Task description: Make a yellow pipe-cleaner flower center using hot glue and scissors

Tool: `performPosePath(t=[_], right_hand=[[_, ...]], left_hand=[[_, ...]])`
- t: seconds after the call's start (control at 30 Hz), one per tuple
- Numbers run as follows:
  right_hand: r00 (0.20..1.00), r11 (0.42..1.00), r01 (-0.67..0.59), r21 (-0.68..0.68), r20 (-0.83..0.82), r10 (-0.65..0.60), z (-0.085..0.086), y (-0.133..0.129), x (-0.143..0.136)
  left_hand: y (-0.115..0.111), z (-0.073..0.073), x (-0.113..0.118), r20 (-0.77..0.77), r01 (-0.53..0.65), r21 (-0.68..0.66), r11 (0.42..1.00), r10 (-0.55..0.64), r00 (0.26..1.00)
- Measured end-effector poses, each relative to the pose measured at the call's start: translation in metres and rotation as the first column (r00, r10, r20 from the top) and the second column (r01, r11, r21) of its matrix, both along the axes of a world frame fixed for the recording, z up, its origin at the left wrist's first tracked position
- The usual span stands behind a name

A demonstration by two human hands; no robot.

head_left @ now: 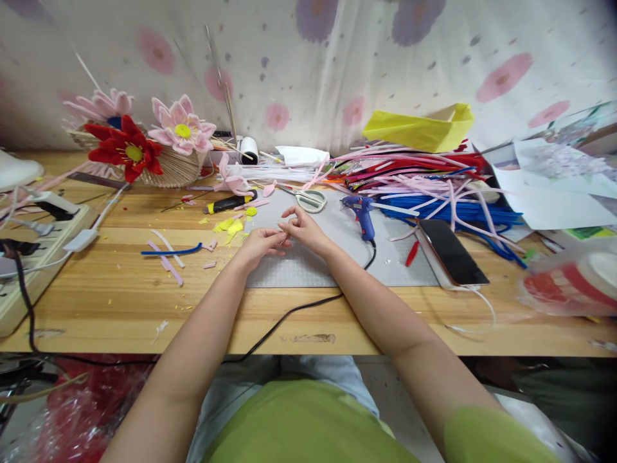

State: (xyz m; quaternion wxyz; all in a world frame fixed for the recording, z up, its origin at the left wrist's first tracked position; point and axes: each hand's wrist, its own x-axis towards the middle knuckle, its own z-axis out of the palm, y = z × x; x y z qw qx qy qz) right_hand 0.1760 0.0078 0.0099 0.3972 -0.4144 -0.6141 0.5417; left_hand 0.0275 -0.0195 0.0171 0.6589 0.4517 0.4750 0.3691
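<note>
Fine fingertip work seems underway: the left hand (264, 247) and right hand (305, 233) curl together over the grey mat (308, 273), any grip impossible to tell; scissors (299, 194) lie beyond, glue gun (362, 213) right. Precision seems needed next.

On our table (120, 315), our left hand (264, 248) and right hand (304, 230) are close together above the mat (405, 270). Behind them we have scissors (311, 200) at the mat's far side, a knife (231, 204) to their left. The glue gun (362, 215) lies on the mat, right of our hands; behind it, heaped stems (429, 186). Farther right we find a phone (452, 252), then a cup (573, 280). Far left sits a power strip (62, 225), flowers (126, 154) behind it.
</note>
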Motion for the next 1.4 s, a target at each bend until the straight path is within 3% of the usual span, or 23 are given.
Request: performPosePath(t=[0.2,0.5,0.73,1.1,1.17,1.27,1.4], right_hand=[[0.999,1.000,0.023,0.021,0.029,-0.024,0.002,0.000,0.006],[0.983,0.982,-0.181,0.063,0.055,0.177,0.000,0.000,0.010],[0.993,0.991,-0.112,0.078,-0.021,0.114,0.000,0.001,0.009],[0.989,0.992,-0.128,0.017,-0.076,0.129,0.003,-0.003,0.006],[0.995,0.997,-0.068,0.021,-0.066,0.070,0.003,-0.002,0.006],[0.987,0.988,0.154,-0.004,-0.040,-0.154,0.009,0.005,0.012],[0.909,0.905,0.417,-0.083,0.022,-0.417,0.024,0.016,0.033]], left_hand=[[0.001,-0.002,0.002,-0.052,-0.033,0.055,0.998,0.036,0.998],[-0.001,-0.002,0.003,-0.127,0.049,0.079,0.996,-0.039,0.991],[-0.002,0.001,0.001,-0.069,0.121,0.074,0.990,-0.116,0.991],[0.000,-0.004,0.004,-0.044,0.018,0.073,0.997,-0.015,0.999],[0.001,-0.003,0.005,-0.042,-0.046,0.076,0.996,0.049,0.998],[0.004,-0.003,0.004,-0.040,-0.223,0.093,0.970,0.228,0.973],[0.009,-0.004,-0.002,-0.028,-0.394,0.136,0.909,0.401,0.916]])
